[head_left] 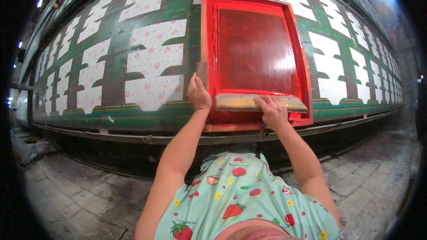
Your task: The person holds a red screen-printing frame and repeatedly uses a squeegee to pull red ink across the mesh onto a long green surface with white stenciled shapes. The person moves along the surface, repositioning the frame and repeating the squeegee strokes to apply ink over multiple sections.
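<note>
A red screen printing frame (pixel 206 31) lies on the long green table in front of me, its dark red mesh (pixel 255 48) streaked with a wet sheen. Bright red ink lines the inner edges. Across the near end of the screen rests a squeegee (pixel 235 102) with a worn yellowish wooden body. My right hand (pixel 272 111) is closed over the squeegee right of its middle. At the frame's left side, my left hand (pixel 199 93) grips the edge beside a small brownish block (pixel 201 72); its fingertips are partly hidden.
White cut fabric pieces with small prints (pixel 155 53) lie in rows left of the frame, and more pieces (pixel 328 66) lie to its right. A metal rail (pixel 178 140) runs along the table's near edge. Below is a grey tiled floor (pixel 89 191).
</note>
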### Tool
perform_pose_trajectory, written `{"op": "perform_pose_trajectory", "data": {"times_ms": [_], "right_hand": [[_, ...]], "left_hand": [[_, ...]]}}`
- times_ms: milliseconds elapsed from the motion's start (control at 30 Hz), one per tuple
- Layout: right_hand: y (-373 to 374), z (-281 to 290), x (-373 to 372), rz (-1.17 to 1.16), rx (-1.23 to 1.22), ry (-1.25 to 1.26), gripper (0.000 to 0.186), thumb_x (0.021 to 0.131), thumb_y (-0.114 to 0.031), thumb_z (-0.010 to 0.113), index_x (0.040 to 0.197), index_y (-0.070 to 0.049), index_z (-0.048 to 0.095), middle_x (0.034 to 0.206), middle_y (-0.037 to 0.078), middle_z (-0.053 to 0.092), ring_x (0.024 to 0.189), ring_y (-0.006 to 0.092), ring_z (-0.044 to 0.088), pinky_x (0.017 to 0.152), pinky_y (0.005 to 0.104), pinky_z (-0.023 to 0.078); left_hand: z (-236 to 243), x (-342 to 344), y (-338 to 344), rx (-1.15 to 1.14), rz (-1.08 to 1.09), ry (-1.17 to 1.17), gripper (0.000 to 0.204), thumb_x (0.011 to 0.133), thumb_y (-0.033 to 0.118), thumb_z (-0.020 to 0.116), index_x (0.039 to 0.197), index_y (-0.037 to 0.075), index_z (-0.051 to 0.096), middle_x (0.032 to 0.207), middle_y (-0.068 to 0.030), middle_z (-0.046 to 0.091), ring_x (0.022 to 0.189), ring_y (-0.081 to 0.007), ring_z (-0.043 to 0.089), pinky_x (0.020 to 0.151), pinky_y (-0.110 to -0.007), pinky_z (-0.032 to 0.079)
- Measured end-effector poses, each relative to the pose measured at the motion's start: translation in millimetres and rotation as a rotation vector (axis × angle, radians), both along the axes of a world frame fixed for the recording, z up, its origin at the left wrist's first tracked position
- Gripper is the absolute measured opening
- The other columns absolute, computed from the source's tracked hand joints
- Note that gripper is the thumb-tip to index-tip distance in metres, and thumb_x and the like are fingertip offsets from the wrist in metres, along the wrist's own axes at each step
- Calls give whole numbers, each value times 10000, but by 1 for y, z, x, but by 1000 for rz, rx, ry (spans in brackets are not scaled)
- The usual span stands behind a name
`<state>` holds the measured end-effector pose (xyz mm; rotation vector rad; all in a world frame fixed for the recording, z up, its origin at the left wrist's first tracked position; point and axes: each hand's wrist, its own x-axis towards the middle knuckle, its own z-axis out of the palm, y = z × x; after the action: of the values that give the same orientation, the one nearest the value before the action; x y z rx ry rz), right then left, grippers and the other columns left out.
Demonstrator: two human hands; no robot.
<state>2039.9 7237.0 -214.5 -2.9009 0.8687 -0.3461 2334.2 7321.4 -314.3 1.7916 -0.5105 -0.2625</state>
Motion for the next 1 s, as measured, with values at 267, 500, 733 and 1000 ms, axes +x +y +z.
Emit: {"op": "perform_pose_trajectory", "data": {"times_ms": [267,500,733,1000], "right_hand": [[-166,-11,86,-15,-27,47,476,891,7,680,1332,-162,743,1163,147,763,1052,401,772,908,530,637],[-325,-27,162,43,-143,44,379,911,-38,663,1256,-155,771,1125,152,772,1057,385,789,924,522,648],[-437,-19,226,34,-98,148,359,974,-107,632,1283,-203,787,1166,164,796,1058,421,799,917,568,660],[-492,-12,244,74,-109,84,449,930,-92,670,1339,-219,806,1237,204,815,1190,415,775,1031,572,620]], "left_hand": [[-3,-3,0,57,24,-139,727,1202,560,407,1507,-64,622,1421,-318,697,1329,-489,658,1168,-531,484],[4,-6,-4,71,32,-128,724,1193,582,445,1481,-56,633,1372,-284,719,1275,-438,688,1124,-499,510],[14,-13,-10,108,84,-83,802,1159,672,484,1468,-52,638,1346,-244,725,1252,-361,700,1108,-478,524],[20,-13,-10,219,44,-148,720,1205,581,420,1487,-53,613,1389,-228,702,1277,-367,682,1131,-478,506]]}}
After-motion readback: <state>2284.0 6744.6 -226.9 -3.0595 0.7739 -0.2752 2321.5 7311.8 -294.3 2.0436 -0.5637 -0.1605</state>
